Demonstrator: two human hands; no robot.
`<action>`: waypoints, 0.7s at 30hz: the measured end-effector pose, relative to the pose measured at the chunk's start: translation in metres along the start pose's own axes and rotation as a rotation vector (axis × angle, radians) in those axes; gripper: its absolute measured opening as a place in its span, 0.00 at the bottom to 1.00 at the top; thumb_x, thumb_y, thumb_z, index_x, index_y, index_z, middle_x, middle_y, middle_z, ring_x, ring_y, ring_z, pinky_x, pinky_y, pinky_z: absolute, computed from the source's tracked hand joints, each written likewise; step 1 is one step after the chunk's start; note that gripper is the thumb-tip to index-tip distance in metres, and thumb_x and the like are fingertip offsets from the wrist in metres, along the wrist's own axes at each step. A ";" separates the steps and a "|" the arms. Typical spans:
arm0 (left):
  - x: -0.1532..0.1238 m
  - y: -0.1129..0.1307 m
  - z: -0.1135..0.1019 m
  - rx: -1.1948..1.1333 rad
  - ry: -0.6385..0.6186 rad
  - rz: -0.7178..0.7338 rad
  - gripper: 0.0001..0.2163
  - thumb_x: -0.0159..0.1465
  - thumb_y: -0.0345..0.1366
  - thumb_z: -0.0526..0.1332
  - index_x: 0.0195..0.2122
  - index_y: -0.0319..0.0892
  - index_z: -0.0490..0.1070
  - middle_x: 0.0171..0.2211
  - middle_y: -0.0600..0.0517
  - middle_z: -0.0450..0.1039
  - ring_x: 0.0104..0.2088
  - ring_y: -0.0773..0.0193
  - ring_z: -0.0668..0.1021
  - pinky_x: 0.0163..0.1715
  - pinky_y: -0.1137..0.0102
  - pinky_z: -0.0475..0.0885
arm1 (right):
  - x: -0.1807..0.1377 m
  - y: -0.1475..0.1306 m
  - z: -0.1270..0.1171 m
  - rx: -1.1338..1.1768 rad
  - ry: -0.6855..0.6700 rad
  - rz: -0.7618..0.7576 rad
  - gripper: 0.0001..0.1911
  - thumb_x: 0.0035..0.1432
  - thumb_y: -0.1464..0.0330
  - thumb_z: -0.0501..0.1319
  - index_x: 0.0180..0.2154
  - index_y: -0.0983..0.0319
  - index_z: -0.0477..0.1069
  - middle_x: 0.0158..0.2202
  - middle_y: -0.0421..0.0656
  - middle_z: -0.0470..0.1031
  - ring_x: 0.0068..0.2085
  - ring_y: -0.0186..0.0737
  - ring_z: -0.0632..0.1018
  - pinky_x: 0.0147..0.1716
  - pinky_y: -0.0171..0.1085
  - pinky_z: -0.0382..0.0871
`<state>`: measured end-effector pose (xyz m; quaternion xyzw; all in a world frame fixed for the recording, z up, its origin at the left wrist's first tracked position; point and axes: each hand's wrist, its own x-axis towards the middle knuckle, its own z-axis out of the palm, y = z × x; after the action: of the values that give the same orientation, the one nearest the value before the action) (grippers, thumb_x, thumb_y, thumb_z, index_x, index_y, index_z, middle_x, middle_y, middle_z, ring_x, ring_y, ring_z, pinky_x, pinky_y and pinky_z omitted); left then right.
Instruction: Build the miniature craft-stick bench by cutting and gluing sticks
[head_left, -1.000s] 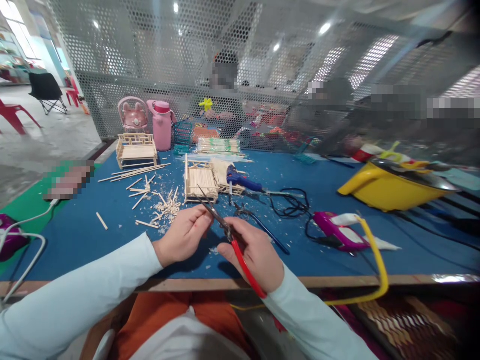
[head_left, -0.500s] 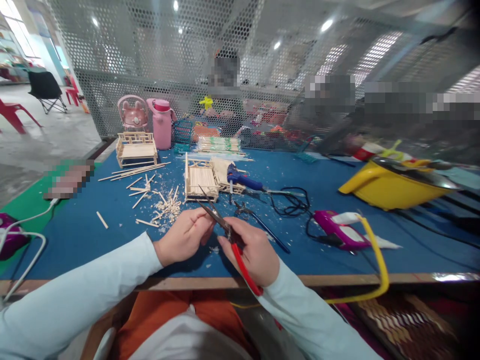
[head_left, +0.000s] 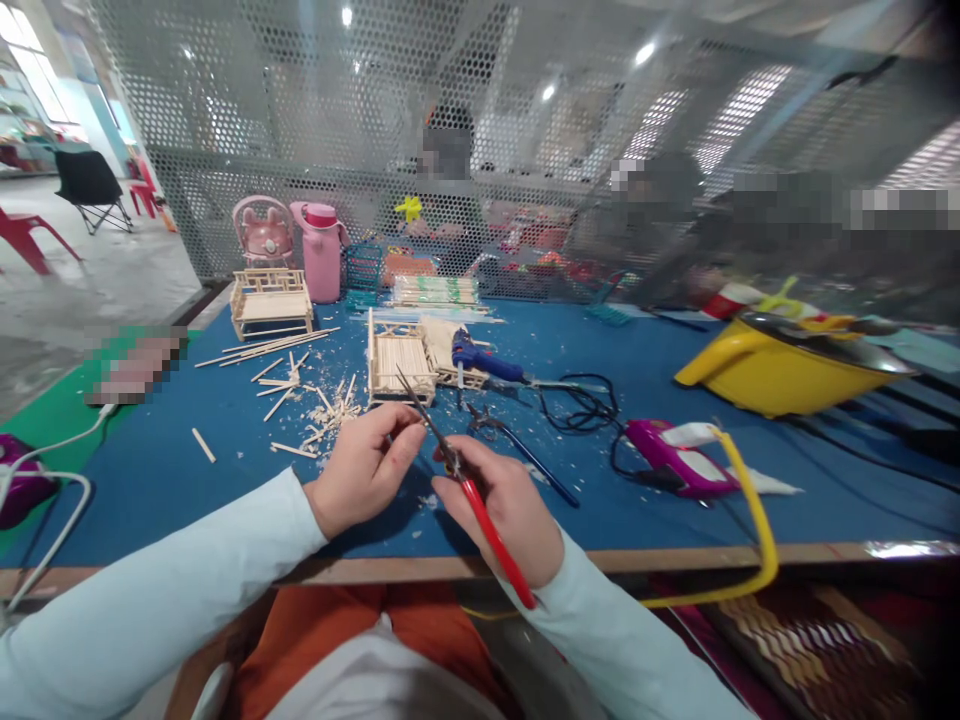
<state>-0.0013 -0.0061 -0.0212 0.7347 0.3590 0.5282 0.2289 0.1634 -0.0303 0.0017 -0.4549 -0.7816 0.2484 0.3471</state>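
My right hand (head_left: 514, 505) is wrapped round a pair of red-handled scissors (head_left: 495, 540), whose dark blades point up and left past my left fingertips. The blades look nearly closed. Thumb and fingers of my left hand (head_left: 367, 468) are pinched together close to the blades; whatever they hold is too small or hidden to make out. Just beyond the hands stands a small model bed made of wooden sticks (head_left: 401, 360). Cut stick pieces and shavings (head_left: 330, 415) lie scattered beyond my left hand.
A blue glue gun (head_left: 487, 362) rests on stick pieces, with blue-handled pliers (head_left: 525, 460) nearer. Rightward are a purple tool (head_left: 675, 460) and a yellow container (head_left: 787, 375). At the back stand another stick model (head_left: 270, 305) and a pink bottle (head_left: 321, 260) before a perforated metal screen.
The scissors have turned slightly, and their blades have come closer together. My left hand has shifted a little up, with its thumb now showing. The view has moved slightly.
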 end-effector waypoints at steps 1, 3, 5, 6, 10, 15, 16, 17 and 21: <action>0.000 0.000 0.000 0.040 0.004 0.015 0.09 0.65 0.34 0.51 0.30 0.40 0.66 0.25 0.54 0.69 0.25 0.70 0.70 0.25 0.76 0.65 | 0.000 0.001 0.002 -0.028 0.000 -0.009 0.05 0.53 0.69 0.57 0.34 0.63 0.67 0.20 0.35 0.63 0.21 0.30 0.62 0.22 0.30 0.59; 0.000 0.001 0.001 0.097 0.021 0.045 0.09 0.65 0.32 0.50 0.31 0.40 0.67 0.26 0.53 0.71 0.26 0.69 0.72 0.26 0.76 0.66 | -0.001 0.003 0.005 -0.098 0.026 -0.031 0.06 0.52 0.70 0.58 0.35 0.62 0.67 0.21 0.36 0.64 0.22 0.31 0.64 0.23 0.31 0.61; 0.000 0.002 0.001 0.107 0.036 0.079 0.09 0.65 0.31 0.49 0.32 0.40 0.68 0.27 0.52 0.73 0.27 0.69 0.74 0.28 0.75 0.67 | -0.002 0.003 0.007 -0.167 0.081 -0.066 0.09 0.51 0.70 0.58 0.38 0.63 0.67 0.26 0.40 0.68 0.27 0.35 0.68 0.28 0.33 0.64; -0.001 0.002 0.001 0.099 0.039 0.089 0.09 0.65 0.31 0.50 0.33 0.40 0.68 0.28 0.52 0.73 0.28 0.68 0.74 0.29 0.75 0.68 | -0.003 0.003 0.008 -0.195 0.111 -0.090 0.11 0.51 0.70 0.59 0.39 0.63 0.66 0.30 0.42 0.70 0.30 0.37 0.70 0.31 0.34 0.65; -0.003 0.004 0.001 0.032 -0.001 0.066 0.10 0.65 0.32 0.49 0.32 0.40 0.68 0.28 0.51 0.74 0.29 0.67 0.75 0.29 0.73 0.68 | -0.003 0.005 0.009 -0.232 0.147 -0.184 0.12 0.52 0.71 0.57 0.41 0.63 0.66 0.33 0.45 0.71 0.34 0.40 0.72 0.34 0.37 0.67; -0.006 0.003 0.004 -0.063 -0.011 0.003 0.11 0.67 0.36 0.48 0.34 0.41 0.68 0.24 0.53 0.71 0.28 0.66 0.74 0.29 0.73 0.67 | -0.003 0.015 0.009 -0.239 0.169 -0.257 0.16 0.49 0.75 0.56 0.42 0.62 0.66 0.34 0.45 0.74 0.34 0.41 0.74 0.34 0.37 0.69; -0.006 0.002 0.005 -0.078 -0.016 -0.022 0.12 0.67 0.37 0.48 0.33 0.41 0.68 0.23 0.54 0.70 0.27 0.67 0.73 0.28 0.73 0.67 | -0.003 0.017 0.009 -0.240 0.168 -0.257 0.17 0.48 0.75 0.56 0.43 0.62 0.66 0.35 0.45 0.74 0.34 0.41 0.75 0.34 0.37 0.69; -0.006 0.001 0.005 -0.091 -0.022 -0.049 0.13 0.67 0.38 0.47 0.32 0.41 0.68 0.22 0.54 0.68 0.26 0.67 0.72 0.28 0.73 0.66 | -0.003 0.019 0.009 -0.241 0.165 -0.255 0.18 0.47 0.76 0.56 0.43 0.63 0.66 0.35 0.46 0.74 0.35 0.41 0.75 0.34 0.37 0.70; -0.007 -0.002 0.007 -0.130 -0.057 -0.155 0.15 0.67 0.41 0.47 0.29 0.41 0.66 0.17 0.57 0.61 0.20 0.70 0.66 0.23 0.74 0.62 | -0.003 0.022 0.010 -0.248 0.169 -0.255 0.19 0.46 0.77 0.55 0.43 0.64 0.67 0.36 0.46 0.75 0.35 0.41 0.76 0.34 0.37 0.70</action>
<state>0.0032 -0.0102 -0.0295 0.7029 0.3730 0.5101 0.3265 0.1686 -0.0232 -0.0208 -0.4108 -0.8256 0.0651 0.3812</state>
